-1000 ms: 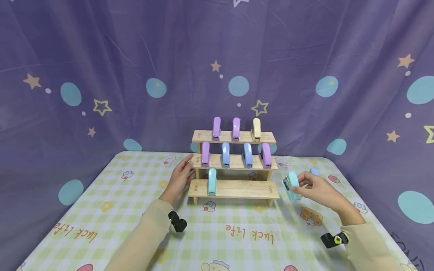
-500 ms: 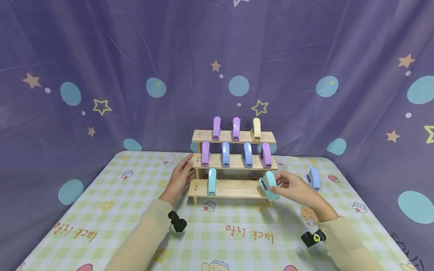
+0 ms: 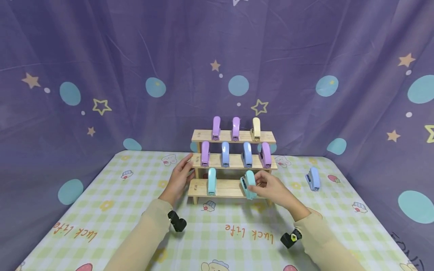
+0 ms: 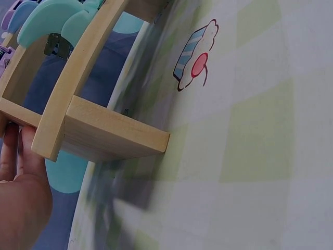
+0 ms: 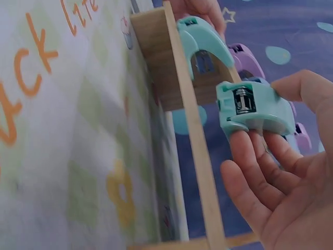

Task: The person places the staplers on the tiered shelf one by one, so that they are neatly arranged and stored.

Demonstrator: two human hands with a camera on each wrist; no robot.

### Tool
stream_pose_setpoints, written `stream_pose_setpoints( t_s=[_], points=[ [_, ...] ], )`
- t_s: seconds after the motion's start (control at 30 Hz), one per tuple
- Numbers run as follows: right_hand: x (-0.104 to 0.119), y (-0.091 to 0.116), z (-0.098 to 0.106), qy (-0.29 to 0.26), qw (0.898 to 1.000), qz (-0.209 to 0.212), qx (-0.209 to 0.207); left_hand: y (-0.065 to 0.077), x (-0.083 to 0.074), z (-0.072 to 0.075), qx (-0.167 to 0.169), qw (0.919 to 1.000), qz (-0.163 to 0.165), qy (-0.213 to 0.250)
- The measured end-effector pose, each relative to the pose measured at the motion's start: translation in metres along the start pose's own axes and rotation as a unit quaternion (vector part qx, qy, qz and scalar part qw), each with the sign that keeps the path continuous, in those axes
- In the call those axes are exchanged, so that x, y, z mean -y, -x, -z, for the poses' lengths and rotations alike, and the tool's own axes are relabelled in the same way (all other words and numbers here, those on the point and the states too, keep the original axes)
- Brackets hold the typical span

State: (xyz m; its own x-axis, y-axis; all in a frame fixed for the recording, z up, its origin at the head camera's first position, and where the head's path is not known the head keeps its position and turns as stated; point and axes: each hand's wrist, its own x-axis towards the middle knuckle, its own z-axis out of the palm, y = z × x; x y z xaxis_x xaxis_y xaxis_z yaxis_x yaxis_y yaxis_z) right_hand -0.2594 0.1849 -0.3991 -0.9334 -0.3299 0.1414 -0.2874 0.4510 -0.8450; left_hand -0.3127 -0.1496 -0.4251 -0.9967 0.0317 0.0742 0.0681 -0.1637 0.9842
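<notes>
My right hand [image 3: 272, 189] pinches a mint-green stapler [image 3: 250, 185] between thumb and fingers, close over the bottom tier of the wooden three-tier rack [image 3: 230, 194]. In the right wrist view the held stapler [image 5: 255, 107] shows its metal mechanism end. To its left on the same tier stands another mint stapler [image 3: 211, 181]. My left hand [image 3: 178, 180] rests its straight fingers against the rack's left side; in the left wrist view its fingers [image 4: 32, 151] lie by the wooden end. The middle tier bears purple and blue staplers [image 3: 225, 155].
On the top tier are two purple staplers [image 3: 216, 128] and a cream stapler [image 3: 256, 129]. A light-blue stapler [image 3: 314, 179] stands on the checked tablecloth [image 3: 135, 226] to the right. A purple curtain [image 3: 288, 56] hangs behind the table.
My right hand has carried the mint stapler leftward from beside the rack to over its bottom tier. The light-blue stapler behind it has come into full sight. The left hand stays put.
</notes>
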Motion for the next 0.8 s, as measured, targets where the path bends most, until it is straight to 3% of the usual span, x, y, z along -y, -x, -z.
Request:
stream_pose_setpoints(
  t_s=[0.27, 0.8],
  points=[
    [0.002, -0.010, -0.022, -0.010, 1.000, -0.016, -0.006, 0.000, -0.001, -0.001, -0.004, 1.0000, 0.003, -0.003],
    [0.006, -0.021, -0.050, 0.034, 0.998, -0.031, -0.045, -0.002, 0.001, 0.000, -0.001, 1.0000, 0.003, 0.002]
  ],
)
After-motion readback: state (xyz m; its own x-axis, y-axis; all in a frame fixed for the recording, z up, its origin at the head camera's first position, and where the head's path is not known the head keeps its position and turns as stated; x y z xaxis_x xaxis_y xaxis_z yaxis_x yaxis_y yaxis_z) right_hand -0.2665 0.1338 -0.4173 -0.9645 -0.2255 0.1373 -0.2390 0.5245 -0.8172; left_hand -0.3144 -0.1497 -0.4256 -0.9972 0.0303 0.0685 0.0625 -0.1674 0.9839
